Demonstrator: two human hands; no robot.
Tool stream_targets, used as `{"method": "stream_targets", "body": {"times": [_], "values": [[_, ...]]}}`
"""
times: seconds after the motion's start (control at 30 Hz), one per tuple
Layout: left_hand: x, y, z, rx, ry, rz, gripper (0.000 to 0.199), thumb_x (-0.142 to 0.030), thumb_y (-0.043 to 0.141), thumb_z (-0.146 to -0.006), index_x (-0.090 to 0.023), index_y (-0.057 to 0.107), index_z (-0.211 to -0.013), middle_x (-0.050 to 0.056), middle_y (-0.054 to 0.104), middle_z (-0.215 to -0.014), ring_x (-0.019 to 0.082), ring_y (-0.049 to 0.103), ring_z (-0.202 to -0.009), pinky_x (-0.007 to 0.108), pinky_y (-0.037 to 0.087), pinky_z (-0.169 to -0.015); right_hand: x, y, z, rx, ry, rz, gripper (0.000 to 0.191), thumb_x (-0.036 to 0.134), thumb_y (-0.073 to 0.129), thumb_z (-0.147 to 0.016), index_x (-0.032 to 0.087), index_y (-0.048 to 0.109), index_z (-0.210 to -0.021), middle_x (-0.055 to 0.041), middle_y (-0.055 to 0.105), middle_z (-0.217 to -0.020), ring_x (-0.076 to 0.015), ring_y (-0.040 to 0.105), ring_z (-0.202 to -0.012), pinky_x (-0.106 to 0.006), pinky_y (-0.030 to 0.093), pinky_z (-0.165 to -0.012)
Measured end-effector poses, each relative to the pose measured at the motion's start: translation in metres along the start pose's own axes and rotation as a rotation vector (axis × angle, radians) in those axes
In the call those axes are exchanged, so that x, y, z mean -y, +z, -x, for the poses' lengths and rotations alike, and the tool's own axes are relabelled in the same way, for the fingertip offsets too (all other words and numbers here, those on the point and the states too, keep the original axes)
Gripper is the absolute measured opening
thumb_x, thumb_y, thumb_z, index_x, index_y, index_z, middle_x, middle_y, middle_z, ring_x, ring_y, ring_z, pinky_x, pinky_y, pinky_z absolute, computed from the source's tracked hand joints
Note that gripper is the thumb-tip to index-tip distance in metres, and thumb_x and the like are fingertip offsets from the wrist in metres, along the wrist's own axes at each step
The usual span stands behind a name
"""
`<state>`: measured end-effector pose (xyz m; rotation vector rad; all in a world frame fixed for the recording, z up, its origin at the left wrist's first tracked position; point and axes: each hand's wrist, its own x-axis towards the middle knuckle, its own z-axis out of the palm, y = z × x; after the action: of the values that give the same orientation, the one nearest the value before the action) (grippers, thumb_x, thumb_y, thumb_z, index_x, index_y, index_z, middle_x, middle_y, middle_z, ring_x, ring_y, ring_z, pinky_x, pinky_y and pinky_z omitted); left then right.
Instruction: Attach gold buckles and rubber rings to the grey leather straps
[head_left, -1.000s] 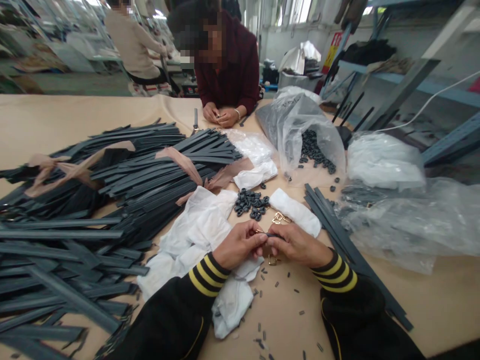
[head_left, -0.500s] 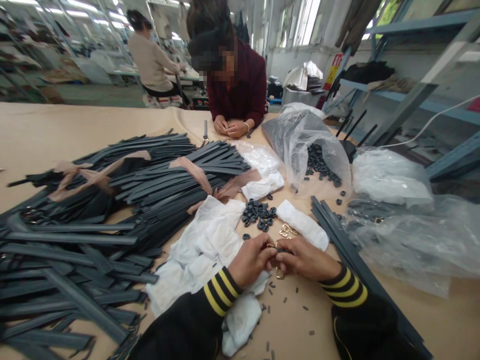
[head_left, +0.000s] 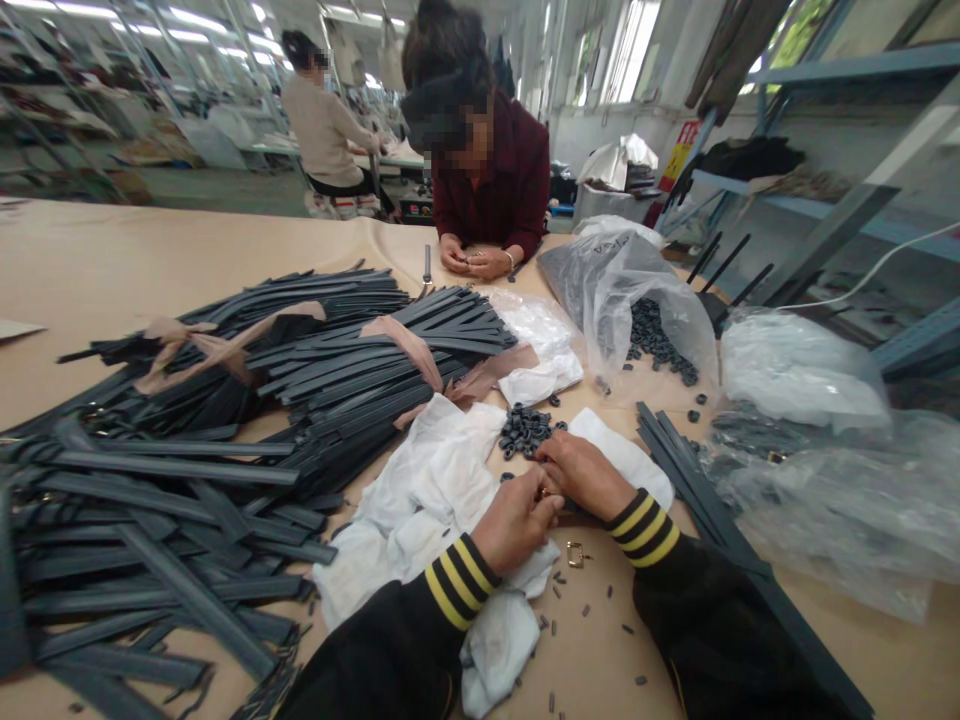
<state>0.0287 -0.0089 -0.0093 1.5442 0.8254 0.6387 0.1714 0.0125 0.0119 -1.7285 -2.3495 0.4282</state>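
Note:
My left hand (head_left: 517, 520) is closed, thumb against fingers, with a glint of a gold-coloured buckle (head_left: 547, 492) between them. Beyond and right of it, my right hand (head_left: 589, 475) has its fingers bent together at the near edge of a pile of small dark strap loops (head_left: 523, 428). What those fingertips hold, if anything, is hidden. On the table below the hands lies another gold buckle (head_left: 575, 554). A crumpled white cloth (head_left: 420, 490) spreads to the left of my left hand, and a folded white cloth (head_left: 626, 450) lies behind my right wrist.
Bundles of dark straps (head_left: 382, 345) tied with fabric strips and loose straps (head_left: 172, 490) cover the left side. Long dark strips (head_left: 720, 520) lie at right, beside plastic bags (head_left: 840, 490). An open bag of loops (head_left: 660, 340) stands behind. A co-worker (head_left: 491, 190) leans on the far edge.
My right hand has moved from the shared hold with my left hand toward the loop pile, its fingers now at the pile's edge. The left hand stays closed. The view has shifted slightly.

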Motion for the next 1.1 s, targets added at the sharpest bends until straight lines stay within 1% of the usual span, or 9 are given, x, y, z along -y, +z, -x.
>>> {"method": "stream_targets", "body": {"times": [0.2, 0.33, 0.43, 0.47, 0.53, 0.6, 0.67, 0.8, 1.1], "values": [[-0.003, 0.001, -0.001, -0.018, -0.05, 0.049, 0.015, -0.029, 0.045, -0.078, -0.017, 0.043, -0.071, -0.003, 0.052, -0.057, 0.006, 0.043, -0.04, 0.018, 0.032, -0.041, -0.009, 0.004, -0.001, -0.037, 0.081, -0.006, 0.014, 0.011, 0.048, -0.076, 0.013, 0.058, -0.085, -0.0093, 0.058, -0.083, -0.0189, 0.054, -0.08, -0.027, 0.039, -0.072], [-0.008, -0.001, -0.003, -0.055, -0.098, 0.14, 0.016, -0.029, 0.046, -0.077, -0.016, 0.042, -0.07, -0.005, 0.049, -0.051, 0.004, 0.039, -0.036, 0.016, 0.029, -0.037, -0.008, -0.01, 0.006, -0.118, 0.13, -0.038, 0.008, 0.017, 0.047, -0.078, 0.015, 0.054, -0.079, -0.0057, 0.057, -0.074, -0.017, 0.054, -0.072, -0.027, 0.04, -0.067], [-0.01, -0.004, -0.006, -0.085, -0.134, 0.231, 0.017, -0.03, 0.047, -0.077, -0.016, 0.04, -0.07, -0.006, 0.047, -0.048, 0.004, 0.035, -0.033, 0.014, 0.027, -0.033, -0.003, -0.028, 0.022, -0.258, 0.139, -0.244, 0.01, 0.024, 0.046, -0.081, 0.017, 0.051, -0.079, -0.0026, 0.056, -0.072, -0.0146, 0.052, -0.066, -0.026, 0.041, -0.064], [-0.009, -0.004, -0.007, -0.098, -0.142, 0.253, 0.018, -0.032, 0.047, -0.077, -0.017, 0.039, -0.07, -0.006, 0.047, -0.048, 0.003, 0.035, -0.032, 0.014, 0.027, -0.032, -0.001, -0.032, 0.028, -0.27, 0.141, -0.354, 0.01, 0.027, 0.046, -0.081, 0.018, 0.051, -0.079, -0.0016, 0.056, -0.071, -0.0139, 0.052, -0.065, -0.026, 0.042, -0.061], [-0.008, -0.005, -0.009, -0.138, -0.144, 0.283, 0.02, -0.034, 0.048, -0.076, -0.017, 0.039, -0.071, -0.006, 0.048, -0.049, 0.003, 0.036, -0.033, 0.013, 0.028, -0.031, 0.003, -0.033, 0.039, -0.198, 0.179, -0.593, 0.013, 0.031, 0.048, -0.079, 0.018, 0.051, -0.079, 0.0005, 0.054, -0.066, -0.0128, 0.052, -0.059, -0.024, 0.043, -0.052], [-0.005, -0.005, -0.01, -0.177, -0.133, 0.303, 0.022, -0.036, 0.05, -0.075, -0.017, 0.039, -0.071, -0.006, 0.05, -0.051, 0.003, 0.038, -0.034, 0.013, 0.029, -0.032, 0.007, -0.027, 0.044, -0.112, 0.276, -0.806, 0.018, 0.035, 0.05, -0.077, 0.018, 0.051, -0.079, 0.0025, 0.052, -0.059, -0.0117, 0.051, -0.051, -0.021, 0.041, -0.042], [-0.003, -0.005, -0.011, -0.199, -0.119, 0.318, 0.023, -0.036, 0.05, -0.075, -0.016, 0.04, -0.072, -0.005, 0.051, -0.053, 0.003, 0.038, -0.035, 0.013, 0.029, -0.032, 0.01, -0.018, 0.045, -0.11, 0.367, -0.944, 0.022, 0.038, 0.054, -0.073, 0.017, 0.051, -0.079, 0.0029, 0.053, -0.057, -0.0112, 0.053, -0.049, -0.021, 0.043, -0.041], [-0.003, -0.003, -0.01, -0.2, -0.103, 0.321, 0.023, -0.037, 0.05, -0.074, -0.016, 0.04, -0.071, -0.006, 0.049, -0.052, 0.003, 0.036, -0.035, 0.013, 0.027, -0.032, 0.009, -0.008, 0.043, -0.171, 0.426, -1.026, 0.027, 0.039, 0.061, -0.066, 0.015, 0.055, -0.077, 0.001, 0.058, -0.059, -0.0126, 0.058, -0.053, -0.024, 0.05, -0.051], [-0.006, 0.001, -0.008, -0.198, -0.08, 0.36, 0.023, -0.036, 0.052, -0.074, -0.016, 0.041, -0.071, -0.005, 0.051, -0.052, 0.003, 0.036, -0.036, 0.015, 0.025, -0.036, 0.006, -0.007, 0.043, -0.181, 0.458, -1.052, 0.024, 0.035, 0.062, -0.065, 0.014, 0.057, -0.075, 0.0007, 0.061, -0.058, -0.0131, 0.06, -0.054, -0.024, 0.051, -0.052]]}}
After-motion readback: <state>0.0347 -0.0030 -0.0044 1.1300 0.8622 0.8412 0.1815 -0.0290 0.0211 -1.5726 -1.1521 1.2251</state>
